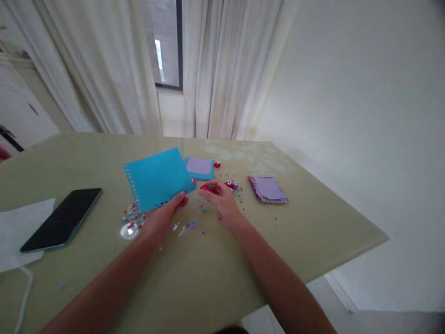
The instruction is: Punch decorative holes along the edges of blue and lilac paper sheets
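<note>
In my left hand (162, 220), a sheet of blue paper (158, 178) is gripped near its lower right corner. Small cut-outs run along its left edge and part of the lower edge. My right hand (222, 199) is closed on a small red craft punch (205, 188), mostly covered by the fingers, just right of the sheet. Beyond this hand lie a red punch (228, 184) and a purple punch (235, 185) with eye-like white spots. Bits of coloured paper confetti (191, 224) are scattered beneath and around both hands.
Lilac and blue sheets (200, 165) lie behind my hands, beside another red punch (217, 164). A paper stack (269, 189) sits at right. At left are a black-screened tablet (62, 220), white paper (40, 211) and a cable (27, 292). A clear round piece (129, 231) lies near confetti.
</note>
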`<move>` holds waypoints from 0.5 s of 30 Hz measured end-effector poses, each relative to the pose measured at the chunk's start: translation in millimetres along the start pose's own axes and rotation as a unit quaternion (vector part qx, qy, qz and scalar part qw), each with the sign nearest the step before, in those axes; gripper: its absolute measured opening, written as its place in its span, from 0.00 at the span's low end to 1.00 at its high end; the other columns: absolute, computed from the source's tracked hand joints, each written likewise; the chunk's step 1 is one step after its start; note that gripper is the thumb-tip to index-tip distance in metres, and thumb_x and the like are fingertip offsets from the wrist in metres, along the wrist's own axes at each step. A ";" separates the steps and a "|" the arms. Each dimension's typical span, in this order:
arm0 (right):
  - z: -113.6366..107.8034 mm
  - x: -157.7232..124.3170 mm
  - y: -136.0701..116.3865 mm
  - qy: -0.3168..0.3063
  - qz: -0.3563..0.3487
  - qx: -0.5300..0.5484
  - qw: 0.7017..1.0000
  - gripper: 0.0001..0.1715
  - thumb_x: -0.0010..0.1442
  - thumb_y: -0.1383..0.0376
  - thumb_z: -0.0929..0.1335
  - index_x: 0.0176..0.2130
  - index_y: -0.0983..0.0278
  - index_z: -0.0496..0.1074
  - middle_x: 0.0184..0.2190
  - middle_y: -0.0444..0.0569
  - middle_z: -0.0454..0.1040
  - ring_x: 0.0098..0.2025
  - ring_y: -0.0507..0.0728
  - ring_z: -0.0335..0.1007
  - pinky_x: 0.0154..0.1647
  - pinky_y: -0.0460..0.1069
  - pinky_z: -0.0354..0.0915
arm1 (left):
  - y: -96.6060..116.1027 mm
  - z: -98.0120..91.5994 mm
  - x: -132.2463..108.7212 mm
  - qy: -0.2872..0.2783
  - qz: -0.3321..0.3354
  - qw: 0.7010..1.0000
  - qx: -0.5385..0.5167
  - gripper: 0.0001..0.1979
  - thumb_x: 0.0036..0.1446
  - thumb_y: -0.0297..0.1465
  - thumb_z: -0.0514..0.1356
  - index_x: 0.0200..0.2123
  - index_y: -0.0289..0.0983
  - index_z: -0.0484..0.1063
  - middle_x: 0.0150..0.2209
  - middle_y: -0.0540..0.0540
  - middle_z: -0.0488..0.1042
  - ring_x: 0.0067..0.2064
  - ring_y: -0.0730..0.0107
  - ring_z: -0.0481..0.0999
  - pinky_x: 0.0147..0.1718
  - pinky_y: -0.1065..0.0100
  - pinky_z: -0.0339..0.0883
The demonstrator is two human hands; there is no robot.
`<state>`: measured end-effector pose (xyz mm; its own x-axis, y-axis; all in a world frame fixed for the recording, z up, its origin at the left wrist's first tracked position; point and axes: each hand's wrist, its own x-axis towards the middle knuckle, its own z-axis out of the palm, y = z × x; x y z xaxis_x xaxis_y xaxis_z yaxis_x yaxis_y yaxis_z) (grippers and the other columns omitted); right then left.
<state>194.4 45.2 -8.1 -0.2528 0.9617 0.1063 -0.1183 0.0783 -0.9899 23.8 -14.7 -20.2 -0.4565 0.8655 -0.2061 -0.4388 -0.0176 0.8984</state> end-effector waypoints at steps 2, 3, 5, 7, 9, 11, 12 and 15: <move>-23.6 6.4 -9.0 0.022 -0.056 -0.125 0.990 0.17 0.59 0.57 0.76 0.47 0.60 0.79 0.39 0.48 0.81 0.38 0.56 0.75 0.43 0.52 0.70 | 4.5 1.7 2.1 0.025 0.010 1.000 -0.002 0.09 0.50 0.29 0.77 0.35 0.38 0.83 0.37 0.43 0.87 0.35 0.60 0.87 0.43 0.62 0.83; -37.4 9.6 -13.3 0.041 -0.083 -0.219 0.971 0.16 0.62 0.60 0.73 0.49 0.60 0.79 0.41 0.50 0.82 0.40 0.58 0.76 0.45 0.53 0.71 | 6.8 1.9 3.5 0.032 0.013 0.999 -0.004 0.09 0.50 0.28 0.76 0.35 0.38 0.83 0.37 0.44 0.86 0.34 0.62 0.86 0.43 0.63 0.83; -65.6 14.8 -19.6 0.101 -0.116 -0.431 0.889 0.16 0.62 0.65 0.70 0.50 0.59 0.79 0.46 0.53 0.81 0.47 0.61 0.77 0.53 0.58 0.69 | 10.8 0.6 7.7 0.038 0.011 0.999 -0.014 0.08 0.50 0.27 0.75 0.34 0.37 0.82 0.35 0.44 0.86 0.33 0.64 0.86 0.42 0.65 0.82; -89.8 17.7 -21.0 0.131 -0.099 -0.476 0.864 0.18 0.57 0.71 0.72 0.48 0.61 0.78 0.43 0.55 0.81 0.50 0.66 0.76 0.56 0.62 0.66 | 13.8 -2.2 13.2 0.045 0.008 0.999 -0.026 0.06 0.53 0.28 0.73 0.34 0.37 0.81 0.34 0.45 0.85 0.33 0.65 0.85 0.41 0.66 0.82; -106.5 17.9 -17.4 0.132 -0.068 -0.513 0.846 0.22 0.53 0.75 0.73 0.47 0.60 0.76 0.37 0.53 0.79 0.45 0.67 0.76 0.52 0.62 0.66 | 15.9 -4.8 18.3 0.047 0.009 0.998 -0.034 0.03 0.56 0.28 0.70 0.33 0.37 0.80 0.32 0.45 0.85 0.34 0.64 0.86 0.41 0.66 0.82; -114.8 16.3 -11.6 0.112 -0.039 -0.554 0.824 0.25 0.51 0.78 0.73 0.47 0.61 0.75 0.36 0.54 0.77 0.42 0.67 0.76 0.47 0.60 0.65 | 17.2 -6.1 21.3 0.047 0.013 0.998 -0.038 0.02 0.57 0.28 0.68 0.32 0.37 0.79 0.32 0.45 0.85 0.35 0.63 0.86 0.42 0.66 0.82; -116.3 15.1 -9.2 0.102 -0.033 -0.568 0.816 0.26 0.50 0.80 0.73 0.47 0.62 0.75 0.37 0.55 0.77 0.42 0.67 0.76 0.45 0.59 0.64 | 17.4 -6.1 21.8 0.047 0.014 0.998 -0.040 0.02 0.57 0.28 0.68 0.32 0.37 0.79 0.32 0.44 0.85 0.35 0.63 0.87 0.43 0.66 0.82; -111.8 13.2 -8.7 0.092 -0.044 -0.585 0.805 0.23 0.52 0.78 0.74 0.47 0.62 0.75 0.41 0.58 0.77 0.45 0.69 0.75 0.46 0.59 0.64 | 16.4 -4.6 21.1 0.049 0.015 0.998 -0.037 0.02 0.56 0.28 0.68 0.32 0.37 0.79 0.32 0.45 0.84 0.35 0.64 0.86 0.43 0.65 0.82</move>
<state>299.4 86.6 -8.6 -0.1334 0.9531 0.2718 0.8840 0.2384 -0.4020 3.4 1.1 -11.6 -0.5430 0.8106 -0.2193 -0.4777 -0.0834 0.8745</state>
